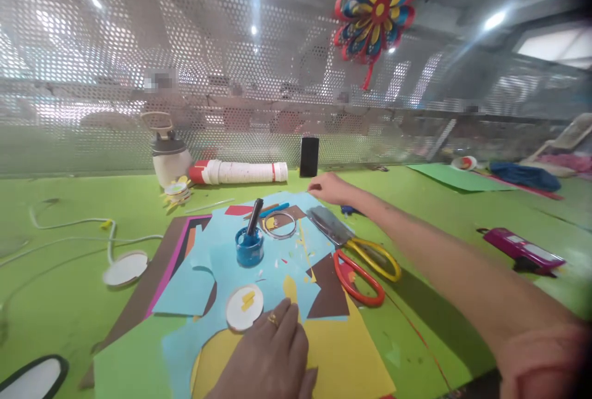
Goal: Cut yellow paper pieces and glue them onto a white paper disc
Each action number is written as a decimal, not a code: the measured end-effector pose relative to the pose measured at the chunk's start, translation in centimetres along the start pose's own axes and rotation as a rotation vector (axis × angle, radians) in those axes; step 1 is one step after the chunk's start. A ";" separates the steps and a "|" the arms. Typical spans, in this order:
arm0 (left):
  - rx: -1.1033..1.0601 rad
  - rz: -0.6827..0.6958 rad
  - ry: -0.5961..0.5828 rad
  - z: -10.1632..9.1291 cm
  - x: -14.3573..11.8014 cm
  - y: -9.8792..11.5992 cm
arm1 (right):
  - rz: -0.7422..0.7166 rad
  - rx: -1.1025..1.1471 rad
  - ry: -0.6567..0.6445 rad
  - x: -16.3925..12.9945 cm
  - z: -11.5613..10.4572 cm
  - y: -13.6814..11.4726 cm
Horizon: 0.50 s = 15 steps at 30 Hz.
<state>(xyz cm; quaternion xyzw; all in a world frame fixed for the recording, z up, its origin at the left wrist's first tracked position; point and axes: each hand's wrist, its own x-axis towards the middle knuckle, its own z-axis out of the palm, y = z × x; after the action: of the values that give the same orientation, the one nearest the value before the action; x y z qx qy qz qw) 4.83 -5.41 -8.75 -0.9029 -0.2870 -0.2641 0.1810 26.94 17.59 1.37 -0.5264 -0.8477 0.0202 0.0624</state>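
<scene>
My left hand (272,349), with a ring on one finger, lies palm down on yellow paper (346,349), fingers stretched forward. Its fingertips are beside a narrow yellow paper piece (290,288) and a white disc (235,311) carrying small yellow bits. My right hand (330,188) reaches far forward to the back edge of the light blue paper (226,275), fingers curled together; whatever they hold is hidden. Below that forearm lie large scissors (363,285) with one red and one yellow handle. A blue glue pot (250,253) with a dark-handled brush (254,217) stands on the paper.
A clear ring (280,225) and blue pen (275,209) lie behind the pot. At the back are a bottle (171,161), a white tube (245,172) and an upright phone (309,156). A purple device (522,251) lies right; a paper flower (380,10) hangs above.
</scene>
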 end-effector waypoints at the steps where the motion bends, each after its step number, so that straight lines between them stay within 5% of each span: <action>1: 0.015 0.003 -0.010 0.1 -0.2 -0.1 | -0.019 0.005 -0.017 0.9 0.5 -0.8; 8: 0.059 0.038 -0.019 2.0 -2.1 -0.9 | -0.072 0.058 -0.069 2.5 2.6 -3.9; 15: 0.091 0.146 0.065 2.4 -2.0 -2.1 | 0.077 0.074 0.024 -0.4 0.9 1.4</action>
<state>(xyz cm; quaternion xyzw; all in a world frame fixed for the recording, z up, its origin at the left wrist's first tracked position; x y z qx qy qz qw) 3.08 -3.48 -11.46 -0.9032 -0.2263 -0.2659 0.2498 28.26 17.87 0.31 -0.5562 -0.8247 0.0474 0.0911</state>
